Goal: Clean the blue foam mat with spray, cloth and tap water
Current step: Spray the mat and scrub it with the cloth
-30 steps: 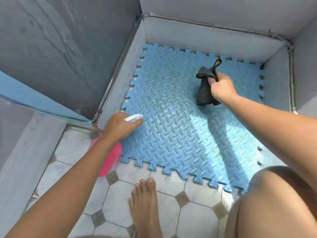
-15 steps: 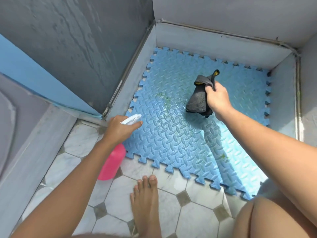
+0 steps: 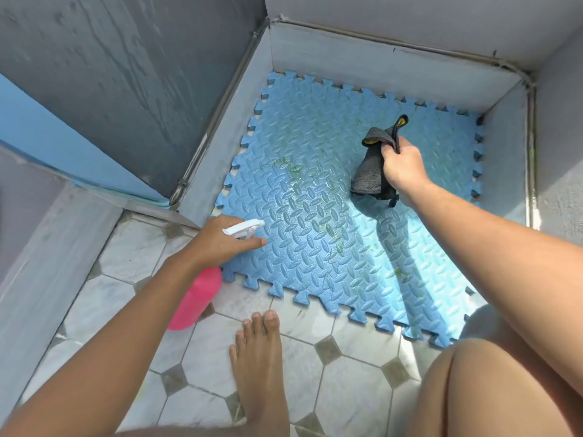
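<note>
left hand fingers clamped on pink spray bottle, right hand gripping grey cloth over blue mat

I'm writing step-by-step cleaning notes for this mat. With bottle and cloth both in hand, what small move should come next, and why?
Probably bring the grey cloth in the right hand down left onto the green smears and wipe. That patch of the blue mat looks wet and glossy, so it seems already sprayed, and the left hand aims the spray bottle there.

no readable text, labels or numbers anywhere
</note>
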Demonstrator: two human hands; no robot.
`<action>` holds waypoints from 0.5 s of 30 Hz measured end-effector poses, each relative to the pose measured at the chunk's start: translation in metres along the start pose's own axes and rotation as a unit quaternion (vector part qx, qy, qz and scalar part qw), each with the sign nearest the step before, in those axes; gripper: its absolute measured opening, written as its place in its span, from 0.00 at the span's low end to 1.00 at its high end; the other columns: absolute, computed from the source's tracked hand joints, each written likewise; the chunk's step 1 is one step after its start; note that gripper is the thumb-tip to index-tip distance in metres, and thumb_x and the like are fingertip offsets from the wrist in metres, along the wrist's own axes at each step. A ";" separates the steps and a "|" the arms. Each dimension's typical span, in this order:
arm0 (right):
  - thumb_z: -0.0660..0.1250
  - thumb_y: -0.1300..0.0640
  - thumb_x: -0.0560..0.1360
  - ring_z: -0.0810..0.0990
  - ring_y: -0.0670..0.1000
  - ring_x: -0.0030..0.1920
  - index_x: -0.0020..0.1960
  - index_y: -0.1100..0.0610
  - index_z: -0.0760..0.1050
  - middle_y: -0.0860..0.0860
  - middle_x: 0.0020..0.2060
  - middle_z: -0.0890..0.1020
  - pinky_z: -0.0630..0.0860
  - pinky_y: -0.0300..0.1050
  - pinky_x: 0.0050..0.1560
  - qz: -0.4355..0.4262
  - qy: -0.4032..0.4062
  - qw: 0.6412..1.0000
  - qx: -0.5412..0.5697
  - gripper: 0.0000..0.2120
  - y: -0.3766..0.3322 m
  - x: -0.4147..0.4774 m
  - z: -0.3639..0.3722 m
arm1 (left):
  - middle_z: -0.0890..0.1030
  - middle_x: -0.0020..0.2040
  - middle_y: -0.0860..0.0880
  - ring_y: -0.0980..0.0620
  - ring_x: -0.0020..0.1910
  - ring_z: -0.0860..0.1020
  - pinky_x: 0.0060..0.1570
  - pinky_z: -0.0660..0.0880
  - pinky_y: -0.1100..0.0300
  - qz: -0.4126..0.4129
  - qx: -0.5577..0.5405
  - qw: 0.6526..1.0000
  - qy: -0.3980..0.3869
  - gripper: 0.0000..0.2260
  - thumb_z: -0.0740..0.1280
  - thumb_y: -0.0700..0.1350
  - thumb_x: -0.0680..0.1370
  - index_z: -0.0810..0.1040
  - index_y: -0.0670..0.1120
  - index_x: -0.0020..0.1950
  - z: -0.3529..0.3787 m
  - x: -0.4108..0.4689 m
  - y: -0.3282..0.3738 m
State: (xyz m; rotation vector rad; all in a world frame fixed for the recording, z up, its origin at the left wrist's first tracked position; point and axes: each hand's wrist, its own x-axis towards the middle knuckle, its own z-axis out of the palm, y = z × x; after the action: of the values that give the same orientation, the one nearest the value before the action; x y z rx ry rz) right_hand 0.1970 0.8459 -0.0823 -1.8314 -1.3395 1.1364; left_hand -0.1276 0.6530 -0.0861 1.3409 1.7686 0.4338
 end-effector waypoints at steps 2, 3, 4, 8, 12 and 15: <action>0.59 0.53 0.82 0.81 0.56 0.57 0.66 0.50 0.77 0.52 0.55 0.83 0.78 0.54 0.62 -0.003 -0.005 1.000 -0.004 0.15 0.001 -0.002 0.003 | 0.78 0.25 0.50 0.55 0.26 0.74 0.32 0.70 0.59 -0.018 -0.022 0.999 0.018 0.23 0.78 0.54 0.72 0.76 0.39 0.29 0.000 0.000 -0.001; 0.59 0.53 0.82 0.81 0.55 0.57 0.65 0.50 0.77 0.52 0.55 0.83 0.78 0.54 0.62 -0.005 -0.008 1.000 -0.009 0.14 0.001 -0.004 0.005 | 0.75 0.24 0.49 0.53 0.25 0.73 0.31 0.69 0.59 -0.025 -0.030 0.999 0.025 0.24 0.78 0.55 0.72 0.73 0.39 0.28 0.001 0.001 -0.002; 0.59 0.53 0.82 0.81 0.55 0.57 0.64 0.50 0.77 0.52 0.55 0.83 0.78 0.53 0.61 -0.010 -0.009 1.000 -0.014 0.13 0.002 -0.004 0.007 | 0.72 0.24 0.48 0.53 0.25 0.71 0.31 0.67 0.59 -0.028 -0.035 0.998 0.033 0.25 0.78 0.55 0.71 0.71 0.41 0.28 0.001 0.001 -0.003; 0.59 0.53 0.82 0.81 0.55 0.55 0.63 0.50 0.77 0.52 0.54 0.83 0.77 0.52 0.59 -0.027 -0.020 0.999 -0.043 0.13 0.002 -0.005 0.013 | 0.69 0.25 0.52 0.56 0.27 0.67 0.33 0.64 0.58 -0.002 -0.011 0.999 0.035 0.24 0.78 0.56 0.71 0.68 0.46 0.29 0.003 0.004 0.001; 0.59 0.54 0.82 0.81 0.55 0.55 0.63 0.51 0.77 0.52 0.53 0.83 0.77 0.51 0.57 -0.036 -0.013 0.998 -0.047 0.13 0.004 -0.004 0.017 | 0.74 0.23 0.52 0.54 0.26 0.71 0.33 0.70 0.55 -0.020 0.018 0.996 0.080 0.25 0.77 0.58 0.71 0.71 0.44 0.28 0.001 0.009 0.002; 0.59 0.54 0.82 0.80 0.55 0.54 0.63 0.52 0.77 0.52 0.52 0.82 0.75 0.48 0.54 -0.036 -0.009 0.998 -0.049 0.13 0.006 -0.003 0.019 | 0.70 0.25 0.49 0.48 0.27 0.70 0.33 0.69 0.52 -0.068 0.034 0.988 0.136 0.27 0.76 0.61 0.70 0.65 0.46 0.27 -0.001 0.009 -0.003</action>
State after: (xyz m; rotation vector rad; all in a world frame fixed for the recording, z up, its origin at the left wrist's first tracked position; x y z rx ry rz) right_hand 0.1826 0.8410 -0.0950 -1.8292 -1.4823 1.0690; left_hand -0.1302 0.6602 -0.0913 1.2430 2.1030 0.5040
